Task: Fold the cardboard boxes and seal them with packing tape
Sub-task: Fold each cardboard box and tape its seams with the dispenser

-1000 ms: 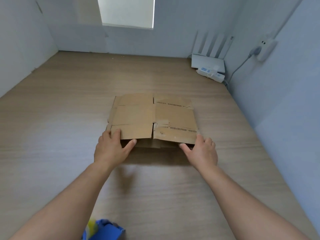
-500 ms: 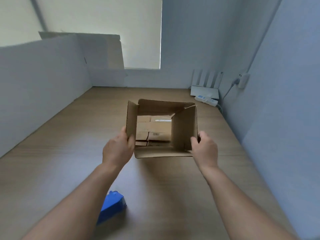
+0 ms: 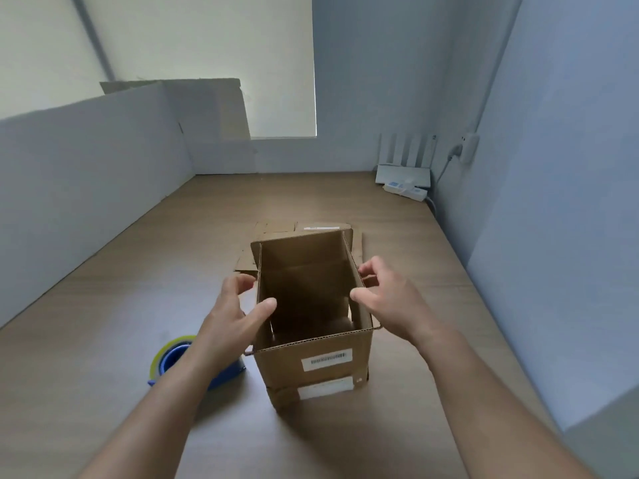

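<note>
The box (image 3: 314,368) stood upright on the table (image 3: 345,444) right in front of me, its open end up, so I could look straight down into it. The walls were squared up into a tube. The bottom was too dark for me to tell whether its flaps were closed.

My left hand (image 3: 231,312) sat astride the left wall, thumb reaching over the rim into the box and fingers half curled outside. My right hand (image 3: 390,302) mirrored it on the right wall, thumb tip inside and fingers bent outside by the flap. Neither hand was spread flat or pressed together. I cannot tell whether either one was actually pinching the cardboard or only hovering around it. I judged that having one hand on each side was meant to hold the tube square and stop it slumping back flat, and it also left both hands right at the top flaps.

The labels (image 3: 326,359) faced me on the near wall. The tape (image 3: 169,356) lay just left of the box, partly under my left forearm, probably so I could grab it without reaching far. More flat cardboard (image 3: 275,228) lay on the table behind the box, out of my way.

I judged the box opened but not yet sealed.
</note>
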Tool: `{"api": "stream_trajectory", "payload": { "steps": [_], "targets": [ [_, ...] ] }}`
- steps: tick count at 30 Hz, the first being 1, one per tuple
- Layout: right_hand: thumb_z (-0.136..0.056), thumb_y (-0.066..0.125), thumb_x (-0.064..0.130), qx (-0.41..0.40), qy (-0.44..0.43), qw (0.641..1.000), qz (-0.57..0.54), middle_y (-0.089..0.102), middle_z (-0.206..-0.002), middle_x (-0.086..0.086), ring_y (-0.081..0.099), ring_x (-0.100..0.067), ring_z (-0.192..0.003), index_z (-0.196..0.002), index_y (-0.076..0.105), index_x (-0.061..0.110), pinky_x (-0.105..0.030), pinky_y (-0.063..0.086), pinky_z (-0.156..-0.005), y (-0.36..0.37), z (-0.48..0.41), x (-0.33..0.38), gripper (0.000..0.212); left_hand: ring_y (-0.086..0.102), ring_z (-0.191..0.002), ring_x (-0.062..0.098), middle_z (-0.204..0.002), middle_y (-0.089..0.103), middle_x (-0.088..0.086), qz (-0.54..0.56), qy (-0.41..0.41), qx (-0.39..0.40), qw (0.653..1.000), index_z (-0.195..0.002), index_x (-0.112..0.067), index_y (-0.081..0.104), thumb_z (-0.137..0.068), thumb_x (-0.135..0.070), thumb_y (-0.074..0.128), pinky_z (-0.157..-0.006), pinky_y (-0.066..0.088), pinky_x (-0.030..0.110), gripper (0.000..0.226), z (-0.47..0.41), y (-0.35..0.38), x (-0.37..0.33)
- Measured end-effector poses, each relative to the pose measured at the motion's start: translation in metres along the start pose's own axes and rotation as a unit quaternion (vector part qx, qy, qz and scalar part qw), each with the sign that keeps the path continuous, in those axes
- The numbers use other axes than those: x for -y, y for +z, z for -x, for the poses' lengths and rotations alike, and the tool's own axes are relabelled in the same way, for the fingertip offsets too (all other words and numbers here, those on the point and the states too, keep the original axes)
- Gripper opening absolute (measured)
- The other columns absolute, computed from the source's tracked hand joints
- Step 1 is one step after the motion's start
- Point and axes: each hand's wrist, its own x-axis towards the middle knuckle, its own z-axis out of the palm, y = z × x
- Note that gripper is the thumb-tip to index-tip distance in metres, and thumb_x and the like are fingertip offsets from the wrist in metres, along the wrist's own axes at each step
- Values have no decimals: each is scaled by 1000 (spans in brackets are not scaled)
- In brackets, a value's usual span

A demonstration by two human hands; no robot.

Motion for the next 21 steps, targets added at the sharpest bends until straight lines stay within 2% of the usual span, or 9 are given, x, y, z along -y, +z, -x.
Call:
{"api": "stream_trajectory", "payload": {
  "steps": [3, 7, 9, 10, 12, 14, 16, 18, 21],
  "targets": [
    [-91, 55, 45, 73, -21, 997, -35, 51, -130, 11, 48, -9, -119, -137, 41, 28, -27, 41, -94, 8, 9, -8, 51, 58, -66, 2, -111, 55, -7, 35, 41, 87, 995, -130, -38, 47, -76, -68, 37, -59, 45, 12, 63, 11, -3, 7],
    [-72, 40, 82, 169, -16, 985, -32, 53, -133, 10, 48, -3, -119, -133, 52, 30, -20, 38, -93, 5, 13, -7, 80, 53, -103, -7, -128, 57, -20, -12, 28, 156, 987, -113, -33, 67, -81, -71, 25, -90, 41, 16, 66, 1, -10, 24],
    [-63, 48, 86, 225, 9, 973, -46, 48, -135, 13, 44, 0, -119, -137, 47, 30, -19, 35, -93, -3, 10, -4, 92, 52, -101, -14, -118, 60, -25, -12, 41, 160, 986, -109, -30, 71, -81, -78, 23, -88, 37, 9, 73, -4, -17, 34],
    [-59, 51, 83, 256, 21, 965, -54, 44, -136, 16, 41, 0, -122, -139, 44, 31, -21, 33, -97, -7, 9, -5, 96, 49, -103, -15, -118, 58, -26, -5, 47, 169, 984, -110, -33, 70, -87, -72, 26, -89, 34, 8, 63, -6, -20, 40],
    [-56, 56, 75, 297, 28, 950, -89, 41, -137, 22, 38, 2, -127, -138, 42, 37, -23, 32, -102, -14, 12, -11, 91, 44, -116, -7, -127, 53, -25, -18, 61, 202, 977, -115, -44, 60, -104, -35, 30, -93, 32, 10, 33, -11, -24, 53],
    [-62, 66, 58, 309, 29, 940, -139, 45, -137, 22, 42, 4, -126, -132, 44, 42, -23, 37, -102, -17, 17, -19, 75, 44, -122, -1, -129, 52, -25, 33, 44, 223, 973, -115, -45, 58, -97, -14, 39, -88, 37, 8, 40, -15, -26, 63],
    [-75, 72, 33, 255, 44, 946, -196, 59, -125, 14, 53, -1, -117, -123, 55, 34, -23, 47, -95, -9, 17, -25, 51, 51, -116, 0, -123, 59, -27, 109, 20, 254, 961, -115, -45, 61, -74, -17, 46, -84, 43, 10, 52, -18, -28, 66],
    [-85, 68, 15, 127, 50, 965, -224, 70, -101, 5, 64, -11, -99, -108, 65, 21, -23, 52, -84, 5, 11, -27, 23, 59, -107, 0, -116, 64, -25, 147, 26, 292, 945, -112, -52, 60, -74, -24, 54, -81, 49, 14, 47, -21, -27, 65],
    [-86, 68, 11, 31, 67, 978, -197, 58, -79, -1, 59, -15, -79, -110, 62, 13, -20, 49, -66, 26, 2, -24, 25, 63, -104, 14, -107, 68, -9, 162, 13, 192, 968, -110, -37, 59, -84, -40, 70, -83, 54, 25, 29, -26, -12, 68]
  ]
}}
